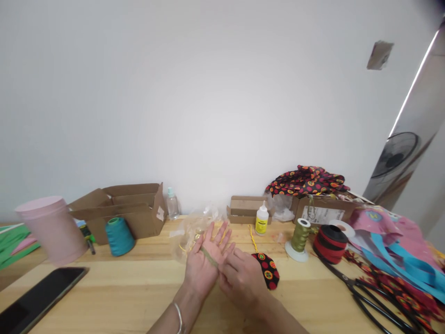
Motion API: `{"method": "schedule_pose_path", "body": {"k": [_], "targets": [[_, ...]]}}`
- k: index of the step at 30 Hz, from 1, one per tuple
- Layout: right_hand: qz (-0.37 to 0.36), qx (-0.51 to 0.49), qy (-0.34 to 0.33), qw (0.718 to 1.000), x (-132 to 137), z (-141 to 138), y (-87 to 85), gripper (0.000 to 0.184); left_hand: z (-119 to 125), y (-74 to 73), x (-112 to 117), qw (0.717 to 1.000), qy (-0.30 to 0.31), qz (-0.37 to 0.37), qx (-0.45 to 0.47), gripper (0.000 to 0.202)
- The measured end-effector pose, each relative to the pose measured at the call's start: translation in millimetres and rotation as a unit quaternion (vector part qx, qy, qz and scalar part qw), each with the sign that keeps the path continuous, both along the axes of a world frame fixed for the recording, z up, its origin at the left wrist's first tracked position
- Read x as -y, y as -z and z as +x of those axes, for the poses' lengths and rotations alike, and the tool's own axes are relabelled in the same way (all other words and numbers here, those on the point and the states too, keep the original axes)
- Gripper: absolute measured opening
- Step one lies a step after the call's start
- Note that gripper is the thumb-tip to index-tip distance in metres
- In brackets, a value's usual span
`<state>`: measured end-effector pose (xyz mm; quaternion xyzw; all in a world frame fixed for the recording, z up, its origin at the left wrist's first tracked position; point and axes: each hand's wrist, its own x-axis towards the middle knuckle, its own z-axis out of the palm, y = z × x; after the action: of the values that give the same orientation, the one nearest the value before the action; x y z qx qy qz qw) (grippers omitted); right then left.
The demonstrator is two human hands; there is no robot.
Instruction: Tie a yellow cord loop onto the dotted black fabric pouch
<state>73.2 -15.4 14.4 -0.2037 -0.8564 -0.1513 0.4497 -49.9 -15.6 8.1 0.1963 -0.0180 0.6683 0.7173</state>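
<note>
My left hand point(205, 260) is held flat over the wooden table point(132, 287), fingers stretched forward. An olive-gold ribbon point(208, 255) runs across its back. My right hand point(243, 276) sits beside it with fingers closed, pinching the ribbon's end at the left hand's edge. A small black fabric piece with red and orange dots point(267, 270) lies just right of my right hand, a yellow cord point(253, 237) leading away from it. Crinkled clear plastic point(193, 229) lies beyond my left fingers.
A phone point(38, 299) lies front left, near a pink tub point(54, 227), teal thread cone point(119, 235) and open cardboard box point(128, 208). Glue bottle point(262, 219), olive ribbon spool point(299, 236), red-black ribbon roll point(330, 242), scissors point(371, 297), blue ribbons point(403, 260) and patterned cloth point(306, 180) fill the right.
</note>
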Motion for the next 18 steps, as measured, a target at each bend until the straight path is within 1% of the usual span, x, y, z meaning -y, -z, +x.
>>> {"method": "schedule_pose_path", "body": {"k": [5,8,11,14,16,18], "targets": [[0.009,0.006,-0.003,1.000,1.6,1.3,-3.1,0.019,-0.7,-1.4,1.5,1.000,0.010,-0.015,0.011,0.050],[-0.004,0.021,-0.011,1.000,3.3,3.9,-5.4,0.017,-2.0,-1.4,1.3,1.000,0.018,-0.012,0.012,0.050],[-0.053,0.022,-0.042,0.997,4.2,9.4,-9.9,0.013,-3.5,-2.6,1.3,1.000,0.021,-0.008,0.010,0.050],[-0.116,-0.013,-0.083,0.990,2.2,16.6,-15.7,0.010,-3.7,-6.2,2.5,0.999,0.035,-0.008,-0.004,0.053],[-0.150,-0.042,-0.083,0.984,-0.5,20.7,-18.7,0.010,-2.5,-9.4,3.8,0.998,0.051,-0.013,-0.022,0.059],[-0.172,-0.056,-0.068,0.981,-2.7,23.1,-20.2,0.010,-0.5,-12.5,4.9,0.997,0.067,-0.013,-0.041,0.066]]}}
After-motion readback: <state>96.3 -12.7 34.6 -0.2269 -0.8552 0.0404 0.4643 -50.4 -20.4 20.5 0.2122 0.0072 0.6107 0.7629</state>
